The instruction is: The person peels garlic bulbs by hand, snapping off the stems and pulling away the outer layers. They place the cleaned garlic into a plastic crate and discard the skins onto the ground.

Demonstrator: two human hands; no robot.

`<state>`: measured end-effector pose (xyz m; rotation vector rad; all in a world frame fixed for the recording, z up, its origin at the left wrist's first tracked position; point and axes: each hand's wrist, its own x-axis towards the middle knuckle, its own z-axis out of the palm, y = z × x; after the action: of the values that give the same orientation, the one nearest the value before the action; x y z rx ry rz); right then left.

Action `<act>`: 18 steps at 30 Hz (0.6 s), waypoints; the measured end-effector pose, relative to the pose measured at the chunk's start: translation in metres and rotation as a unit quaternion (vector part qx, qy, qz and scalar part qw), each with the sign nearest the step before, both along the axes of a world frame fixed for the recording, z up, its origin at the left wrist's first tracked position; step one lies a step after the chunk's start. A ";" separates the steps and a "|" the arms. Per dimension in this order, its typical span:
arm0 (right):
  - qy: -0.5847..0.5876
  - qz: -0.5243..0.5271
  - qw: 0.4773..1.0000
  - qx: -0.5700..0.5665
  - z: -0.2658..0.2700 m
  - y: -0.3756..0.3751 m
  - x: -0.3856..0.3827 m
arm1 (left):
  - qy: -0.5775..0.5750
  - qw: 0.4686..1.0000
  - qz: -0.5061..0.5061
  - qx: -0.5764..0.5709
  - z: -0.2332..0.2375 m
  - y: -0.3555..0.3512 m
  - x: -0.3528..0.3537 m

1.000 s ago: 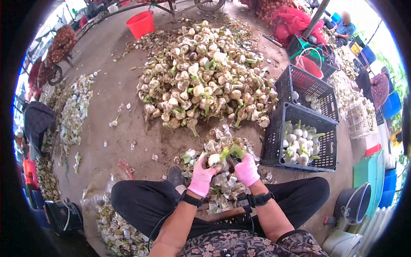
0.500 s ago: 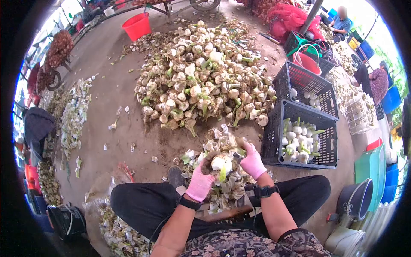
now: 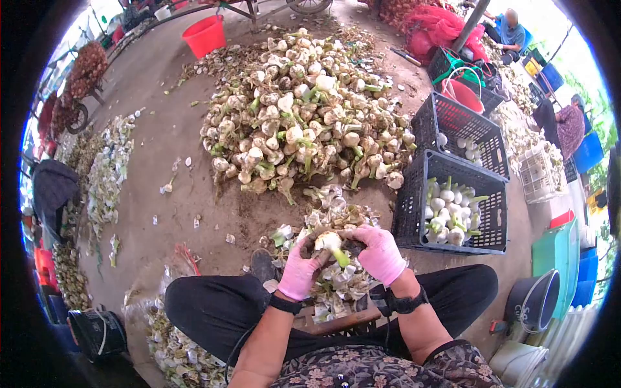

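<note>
My left hand [image 3: 299, 272] and my right hand [image 3: 381, 253], both in pink gloves, meet over a white garlic bulb [image 3: 328, 242] with a short green stem. Each hand grips a side of the bulb, held above a small heap of peeled skins [image 3: 336, 278] between my knees. A big pile of unpeeled garlic [image 3: 304, 110] lies on the ground ahead. To the right of my right hand stands a black crate [image 3: 414, 213] with peeled white bulbs in it.
A second black crate [image 3: 453, 123] sits behind the first. A red bucket [image 3: 206, 35] stands at the far left, red net sacks [image 3: 440, 29] at the back. Other people [image 3: 511, 29] sit at the far right. Husk piles [image 3: 107, 174] line the left. Buckets [image 3: 533, 304] stand at my right.
My right hand came back from beside the crate and closed on the bulb again. The bulb was turned in my hands, its green stem now pointing down and right.
</note>
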<state>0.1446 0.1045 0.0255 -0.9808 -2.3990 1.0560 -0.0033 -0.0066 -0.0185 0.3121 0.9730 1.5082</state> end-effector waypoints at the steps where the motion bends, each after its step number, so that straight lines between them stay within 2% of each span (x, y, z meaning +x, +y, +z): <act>1: -0.001 0.000 1.000 0.001 0.000 -0.001 0.000 | -0.063 0.998 0.014 0.008 -0.001 -0.001 0.001; 5: -0.043 -0.024 0.998 0.025 0.004 -0.014 -0.009 | -0.073 0.997 0.005 0.010 -0.004 -0.002 0.000; 7: -0.048 -0.046 0.997 0.036 0.004 -0.015 -0.011 | -0.144 0.989 0.022 -0.004 -0.002 -0.003 0.000; 8: -0.032 -0.069 0.997 0.002 0.002 -0.014 -0.012 | -0.144 0.989 0.022 -0.005 -0.005 -0.003 -0.001; 10: -0.014 -0.083 0.996 -0.027 -0.005 -0.008 -0.010 | -0.207 0.977 -0.052 0.024 -0.011 -0.005 -0.004; 13: 0.021 -0.096 0.992 -0.085 -0.015 0.002 -0.003 | -0.232 0.971 -0.047 0.015 -0.005 -0.004 0.005; 15: 0.060 -0.062 0.987 -0.132 -0.010 0.002 0.002 | -0.232 0.972 -0.029 0.005 -0.006 -0.004 0.004; 17: 0.128 -0.014 0.975 -0.182 0.007 -0.004 0.000 | -0.224 0.974 -0.012 0.032 -0.001 -0.002 -0.001; 18: 0.159 -0.032 0.966 -0.203 -0.003 -0.010 0.001 | -0.183 0.983 -0.005 0.035 -0.002 -0.001 0.001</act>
<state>0.1454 0.0946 0.0226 -0.9191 -1.9202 1.5867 -0.0023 -0.0074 -0.0207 0.0832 0.6275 1.5248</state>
